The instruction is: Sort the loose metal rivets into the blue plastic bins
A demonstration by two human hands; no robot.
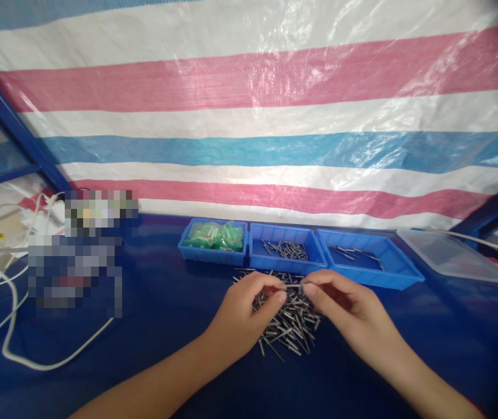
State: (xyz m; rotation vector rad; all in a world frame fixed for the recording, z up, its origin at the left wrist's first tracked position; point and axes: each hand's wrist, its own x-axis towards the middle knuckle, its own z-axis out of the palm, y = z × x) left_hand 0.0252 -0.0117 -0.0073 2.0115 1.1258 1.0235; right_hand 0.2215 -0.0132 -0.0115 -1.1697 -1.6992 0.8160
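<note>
A heap of several thin metal pins (290,326) lies on the dark blue table (165,302) in front of me. My left hand (244,314) and my right hand (340,305) meet just above the heap, both pinched on the ends of one small metal pin (293,286) held level between them. Behind the heap stand three blue trays in a row: the left tray (214,251) holds green plastic pieces, the middle tray (286,259) holds metal pins, and the right tray (373,269) holds a few long pins.
A clear plastic lid (454,256) lies at the right. White cables (13,326) loop over the table's left side beside a blurred-out patch. A striped tarpaulin (249,116) hangs behind the table, with blue frame bars (8,116) at the left.
</note>
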